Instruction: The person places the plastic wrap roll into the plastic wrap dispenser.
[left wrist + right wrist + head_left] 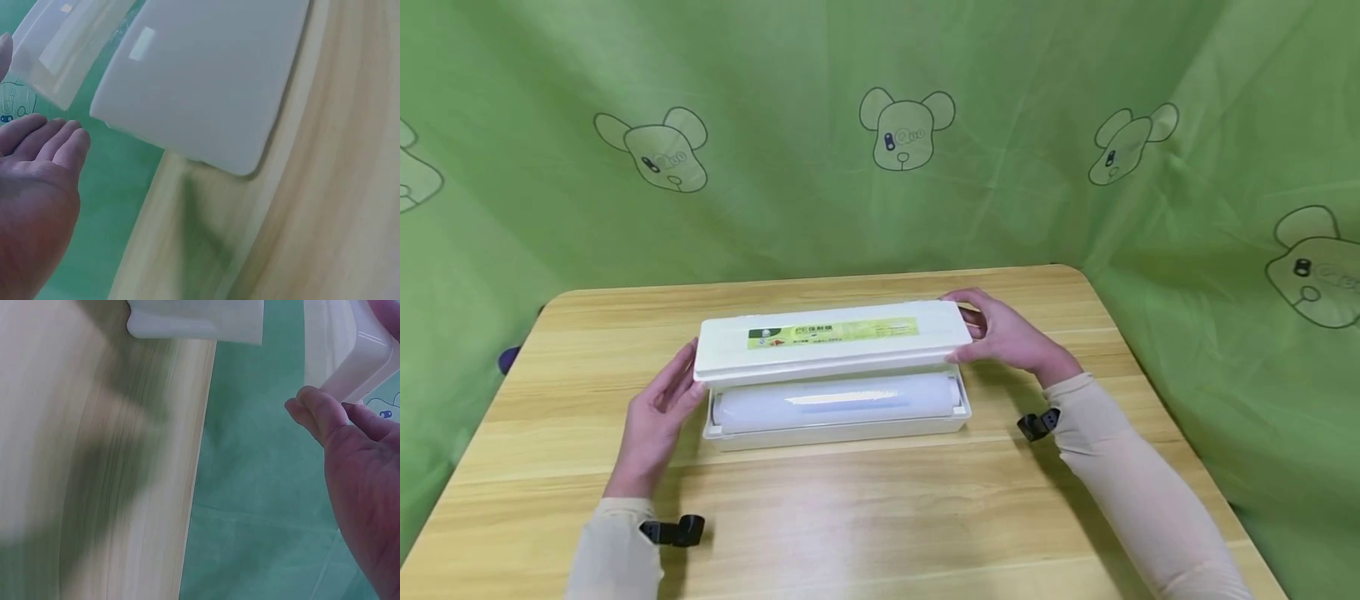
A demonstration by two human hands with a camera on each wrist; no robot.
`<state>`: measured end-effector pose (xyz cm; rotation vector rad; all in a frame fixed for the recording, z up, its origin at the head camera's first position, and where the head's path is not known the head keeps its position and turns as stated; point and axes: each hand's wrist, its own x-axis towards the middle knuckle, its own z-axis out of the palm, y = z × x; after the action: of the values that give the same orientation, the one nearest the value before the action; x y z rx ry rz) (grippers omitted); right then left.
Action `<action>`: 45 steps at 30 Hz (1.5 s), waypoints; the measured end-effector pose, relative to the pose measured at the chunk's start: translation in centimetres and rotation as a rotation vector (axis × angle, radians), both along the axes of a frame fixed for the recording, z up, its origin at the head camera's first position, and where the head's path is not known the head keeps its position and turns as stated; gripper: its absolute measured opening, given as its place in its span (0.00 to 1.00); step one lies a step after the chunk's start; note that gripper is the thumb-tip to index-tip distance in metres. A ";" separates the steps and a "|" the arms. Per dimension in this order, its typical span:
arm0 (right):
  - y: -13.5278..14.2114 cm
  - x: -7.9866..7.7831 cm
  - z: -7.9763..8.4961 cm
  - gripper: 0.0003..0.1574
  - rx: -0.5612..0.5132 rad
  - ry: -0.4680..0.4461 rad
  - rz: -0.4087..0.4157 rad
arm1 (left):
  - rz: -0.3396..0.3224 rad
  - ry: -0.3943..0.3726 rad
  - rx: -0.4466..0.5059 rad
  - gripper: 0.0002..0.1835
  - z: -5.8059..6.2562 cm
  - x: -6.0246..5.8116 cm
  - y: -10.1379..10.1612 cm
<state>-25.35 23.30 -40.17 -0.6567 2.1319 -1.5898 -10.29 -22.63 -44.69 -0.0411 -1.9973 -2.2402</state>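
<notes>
Cling-film dispenser box (838, 425), white plastic, sits mid-worktop (880, 517), long side facing the person. Lid (831, 340) is raised off the tray at its front edge and held roughly level above it; a gap shows between lid and tray. Inside the tray lies a roll of clear film (835, 402), lengthwise, filling most of the trough.

Lid label (832, 332): yellow-green strip along the top, with a small round logo at its left end and a line of print in the middle. Characters too small to read; no brand legible.

Right hand (1003, 333) grasps the lid's right end, fingers over the top edge, thumb below. Right wrist view shows a white corner (362, 359) pressed against the fingertips (315, 403).

Left hand (658, 408) is at the lid's left end, fingers straight and relaxed, palm toward the box; fingertips at or just beside the lid edge, contact not certain. Left wrist view shows the fingers (44, 137) extended, apart from the white end (206, 81).

Backdrop: green cloth (550, 208) printed with bear-head outlines (906, 129).
</notes>
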 end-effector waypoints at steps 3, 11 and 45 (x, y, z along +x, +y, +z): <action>-0.2 0.1 0.0 0.57 -0.017 -0.013 0.004 | -0.003 0.013 0.024 0.33 0.2 -0.1 0.1; -0.2 0.6 0.0 0.58 -0.021 -0.030 0.006 | -0.008 0.047 0.035 0.34 0.6 -0.2 0.4; -0.3 4.6 -0.9 0.59 -0.081 0.144 -0.085 | -0.060 0.059 0.052 0.34 0.1 0.3 -0.7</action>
<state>-20.73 23.01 -41.03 -0.7352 2.2347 -1.7298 -10.01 -23.32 -44.59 -0.1612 -1.9318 -2.2982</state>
